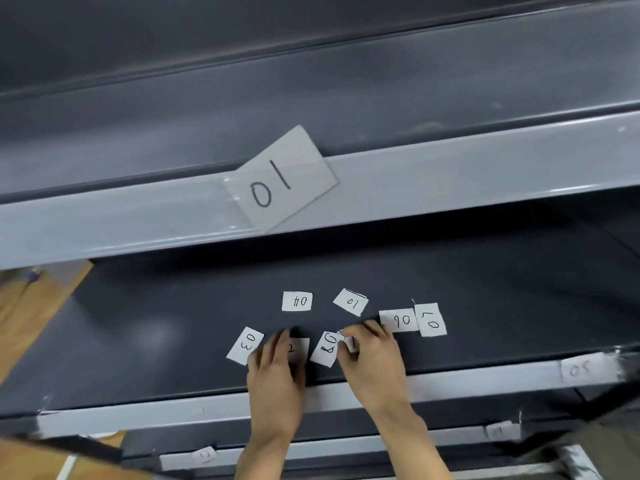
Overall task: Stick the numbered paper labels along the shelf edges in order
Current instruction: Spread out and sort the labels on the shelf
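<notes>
Several small white paper labels lie loose on the dark lower shelf (156,327): "04" (297,301), "01" (350,302), "06" (398,320), "07" (430,319), "03" (245,345) and "08" (326,348). My left hand (275,367) lies flat over a label showing a "2" (297,349). My right hand (372,355) pinches a partly hidden label (352,344) with its fingertips. A large label "01" (280,180) is stuck tilted on the upper shelf's grey front edge (121,223). A label "05" (580,369) sits on the lower shelf's edge at right.
The lower shelf's grey front edge (173,410) runs below my hands. Another shelf edge lower down carries small labels (206,455), (498,431). Wooden floor (31,306) shows at left. The upper shelf board (311,98) lies behind the large label.
</notes>
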